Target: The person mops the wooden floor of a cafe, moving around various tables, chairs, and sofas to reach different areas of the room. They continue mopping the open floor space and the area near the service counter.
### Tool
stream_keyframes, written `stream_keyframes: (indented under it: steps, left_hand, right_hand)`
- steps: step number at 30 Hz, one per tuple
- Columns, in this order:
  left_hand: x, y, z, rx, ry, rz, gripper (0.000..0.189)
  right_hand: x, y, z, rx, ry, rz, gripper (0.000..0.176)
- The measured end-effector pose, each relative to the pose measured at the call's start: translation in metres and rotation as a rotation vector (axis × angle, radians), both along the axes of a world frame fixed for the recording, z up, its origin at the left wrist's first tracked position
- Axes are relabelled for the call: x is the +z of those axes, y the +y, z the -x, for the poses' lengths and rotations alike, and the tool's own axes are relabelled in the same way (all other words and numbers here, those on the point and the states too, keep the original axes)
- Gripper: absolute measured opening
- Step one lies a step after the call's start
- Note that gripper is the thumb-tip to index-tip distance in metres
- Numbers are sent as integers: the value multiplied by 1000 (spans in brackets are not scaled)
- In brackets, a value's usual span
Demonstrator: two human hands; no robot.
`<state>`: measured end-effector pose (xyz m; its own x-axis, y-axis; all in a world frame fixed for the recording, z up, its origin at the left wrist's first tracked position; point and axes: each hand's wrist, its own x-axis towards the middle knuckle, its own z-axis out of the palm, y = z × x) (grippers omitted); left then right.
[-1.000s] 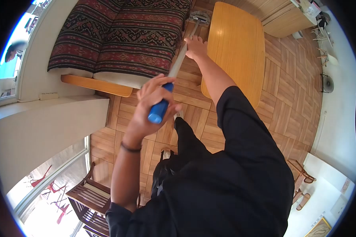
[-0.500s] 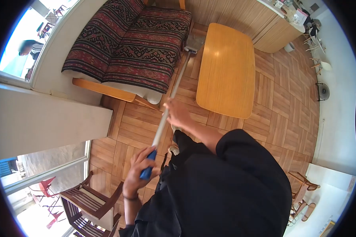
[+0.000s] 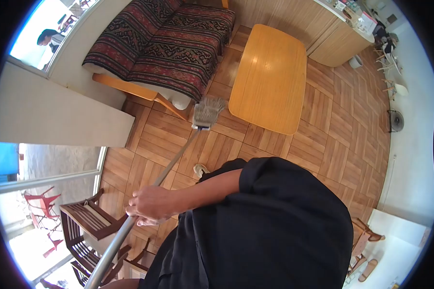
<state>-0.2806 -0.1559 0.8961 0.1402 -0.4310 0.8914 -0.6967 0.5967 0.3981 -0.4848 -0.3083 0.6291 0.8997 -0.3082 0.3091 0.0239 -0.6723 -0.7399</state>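
Observation:
A mop with a grey string head point(image 3: 208, 112) rests on the wooden floor, between the sofa's front corner and the low table. Its metal handle point(image 3: 112, 250) slants down to the bottom left edge of the view. My right hand point(image 3: 152, 204) is closed around the middle of the handle, fingers wrapped over it. Only a sliver of my left forearm shows at the bottom edge; the left hand itself is out of the frame, as is the handle's blue grip.
A sofa point(image 3: 178, 53) with patterned cloth stands at the upper left, a low wooden table point(image 3: 270, 77) right of it. Slatted wooden chairs point(image 3: 89, 226) are at the lower left. A fan point(image 3: 396, 121) stands by the right wall. Another person point(image 3: 50, 38) is beyond the window.
The mop head has come back from between sofa and table towards me. My right hand has moved down and left with the handle; my left hand has left the view.

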Motion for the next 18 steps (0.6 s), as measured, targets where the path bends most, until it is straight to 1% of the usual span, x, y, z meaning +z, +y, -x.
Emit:
stream_keyframes:
  steps: [1,2,3,4,6,7,9,10,11,12,13,14,16,18]
  left_hand:
    - [1,12,18,-142,133,-34,42]
    - [5,27,28,-185,172,-66,41]
    - [7,44,47,-333,273,15,40]
    - [11,58,64,-265,302,56,39]
    - [12,86,97,-178,363,62,38]
    - [13,102,103,-563,430,-201,44]
    - [6,124,144,-653,613,-120,41]
    - [3,136,164,-634,590,-116,41]
    - [2,122,204,-615,569,-118,40]
    - [1,106,243,-694,526,-212,38]
    - [1,110,264,-655,521,-229,32]
    - [5,140,251,-654,539,-327,33]
    - [10,177,262,-646,572,-415,36]
    - [5,161,310,-613,587,-382,31]
  right_hand:
    - [-1,9,9,63,3,1,34]
    - [-7,15,18,105,50,6,33]
    - [-17,16,26,146,96,10,32]
    - [-28,19,39,187,142,16,32]
    - [-48,29,71,146,141,-61,35]
    - [-59,33,88,126,146,-100,36]
    - [-72,43,123,102,141,-124,35]
    - [-80,47,139,94,127,-142,35]
    - [-88,54,156,84,112,-165,36]
    - [-99,61,172,54,46,-152,37]
    - [-103,67,188,16,11,-143,36]
    - [-105,72,203,-22,-22,-133,35]
    - [-108,81,228,-87,-58,-113,34]
    - [-110,86,248,-137,-64,-92,33]
